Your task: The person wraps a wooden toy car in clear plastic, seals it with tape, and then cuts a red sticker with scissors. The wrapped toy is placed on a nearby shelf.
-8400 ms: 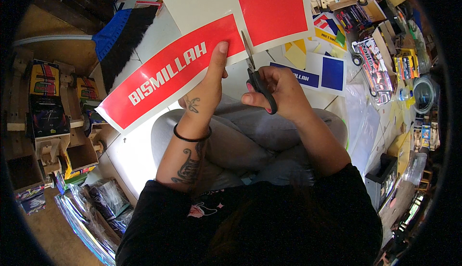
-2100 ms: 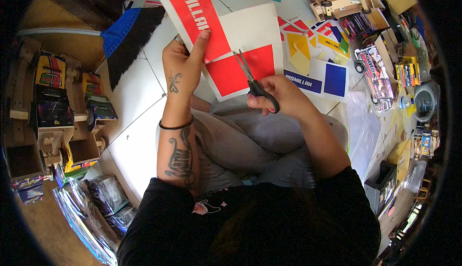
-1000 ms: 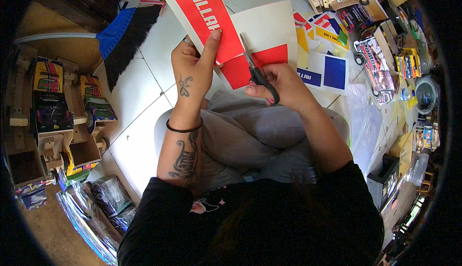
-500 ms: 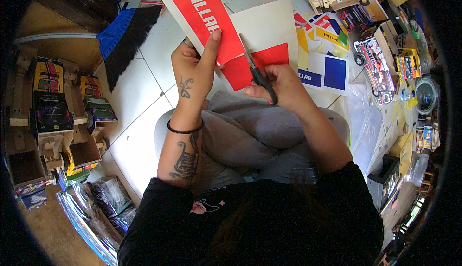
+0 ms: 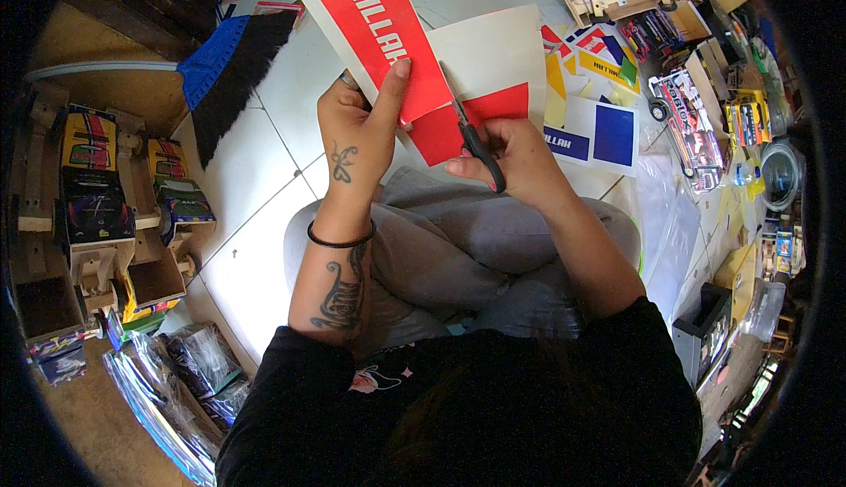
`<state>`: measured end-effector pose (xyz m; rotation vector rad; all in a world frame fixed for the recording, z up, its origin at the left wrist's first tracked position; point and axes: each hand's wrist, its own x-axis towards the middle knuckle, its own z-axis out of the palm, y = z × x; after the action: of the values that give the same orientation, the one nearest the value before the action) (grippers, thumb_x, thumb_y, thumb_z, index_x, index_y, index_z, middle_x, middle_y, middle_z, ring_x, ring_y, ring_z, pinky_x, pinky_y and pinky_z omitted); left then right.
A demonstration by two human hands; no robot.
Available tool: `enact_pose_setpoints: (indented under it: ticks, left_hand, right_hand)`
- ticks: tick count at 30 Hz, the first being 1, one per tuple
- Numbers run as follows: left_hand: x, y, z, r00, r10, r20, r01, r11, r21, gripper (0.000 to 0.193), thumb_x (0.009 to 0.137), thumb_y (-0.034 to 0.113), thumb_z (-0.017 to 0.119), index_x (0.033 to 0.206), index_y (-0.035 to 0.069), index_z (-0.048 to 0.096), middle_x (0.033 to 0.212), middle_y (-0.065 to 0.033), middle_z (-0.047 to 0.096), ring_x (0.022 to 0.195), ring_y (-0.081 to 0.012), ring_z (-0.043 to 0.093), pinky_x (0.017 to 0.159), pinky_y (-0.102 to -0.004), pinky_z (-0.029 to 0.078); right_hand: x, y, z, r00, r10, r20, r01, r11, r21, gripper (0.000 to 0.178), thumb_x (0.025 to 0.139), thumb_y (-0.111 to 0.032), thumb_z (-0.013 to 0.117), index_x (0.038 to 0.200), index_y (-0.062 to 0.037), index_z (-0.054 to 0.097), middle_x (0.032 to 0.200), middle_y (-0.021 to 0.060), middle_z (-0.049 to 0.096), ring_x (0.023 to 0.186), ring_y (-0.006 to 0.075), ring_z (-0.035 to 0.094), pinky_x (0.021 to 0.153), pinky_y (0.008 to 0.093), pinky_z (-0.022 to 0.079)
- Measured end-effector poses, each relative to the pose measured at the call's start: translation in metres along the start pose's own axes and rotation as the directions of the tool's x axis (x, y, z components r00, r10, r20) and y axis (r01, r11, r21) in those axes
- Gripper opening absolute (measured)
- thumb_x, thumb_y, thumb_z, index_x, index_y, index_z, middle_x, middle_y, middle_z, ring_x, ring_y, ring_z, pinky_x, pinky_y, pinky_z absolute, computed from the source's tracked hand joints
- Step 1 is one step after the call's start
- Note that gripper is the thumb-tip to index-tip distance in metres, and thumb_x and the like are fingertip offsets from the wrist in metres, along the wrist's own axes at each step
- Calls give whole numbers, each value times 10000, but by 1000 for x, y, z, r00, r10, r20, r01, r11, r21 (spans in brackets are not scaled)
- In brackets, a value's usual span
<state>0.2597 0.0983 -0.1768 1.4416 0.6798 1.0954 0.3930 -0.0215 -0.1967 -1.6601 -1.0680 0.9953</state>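
Observation:
My left hand [image 5: 361, 121] pinches a sticker sheet [image 5: 374, 24] printed with a red band and white lettering, its thumb lying on top. In my right hand [image 5: 520, 161] is a pair of scissors with black handles [image 5: 476, 143]. Their blades stand at the cut between the red band and a second part of the sheet, which has a white area [image 5: 489, 51] and a red block [image 5: 493, 108]. This second part hangs beneath and to the right of the band. The lower blade is partly hidden by the sheet.
Coloured sticker cuttings [image 5: 599, 59] and a sheet with blue blocks [image 5: 612, 133] lie on the white tiles at the right. Wooden toy trucks [image 5: 692, 126] stand beyond them, others [image 5: 97, 183] at the left. A blue broom [image 5: 211, 59] lies at the upper left.
The sheet and my left hand have shifted slightly to the right and down. Both hands keep their hold, and the scissors stay almost in place.

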Motion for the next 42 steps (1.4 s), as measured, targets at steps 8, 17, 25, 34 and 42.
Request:
enact_pose_setpoints:
  ticks: [8,17,25,34,42]
  left_hand:
    - [-3,1,3,1000,-25,-5,25,999,23,262,879,221,656,902,-39,640,710,-79,664,500,-64,553,444,-199,430]
    - [-3,0,3,1000,-21,14,20,999,46,288,884,236,648,901,-51,636,696,-82,660,492,-64,547,442,-199,427]
    - [-4,0,4,999,-14,49,11,998,58,287,886,233,645,874,-53,643,670,-83,656,487,-64,540,447,-200,421]
    - [-6,-3,6,998,-34,58,29,997,76,293,878,236,657,837,-54,644,648,-70,647,473,-65,532,441,-202,407]
    - [-7,-4,10,999,-8,36,7,1000,29,261,880,206,653,884,-55,649,740,-86,668,583,-74,573,529,-211,443]
  right_hand:
    - [1,-1,3,999,-25,-45,27,999,32,448,621,-395,851,717,-20,625,598,-4,553,550,77,499,508,236,391]
    - [1,0,0,998,19,-59,-22,999,-41,493,593,-441,858,702,-18,629,578,-9,531,535,81,464,493,251,369]
    - [2,3,0,997,32,-77,-34,999,-32,494,589,-441,858,696,-21,622,584,-7,535,536,88,470,496,254,374]
    - [3,0,-1,994,35,-104,-41,998,-52,505,567,-447,866,695,-23,623,610,26,584,557,103,530,526,254,422]
    - [3,2,0,992,23,-124,-31,997,-66,493,578,-440,864,664,-30,605,594,22,569,540,108,514,515,257,411]
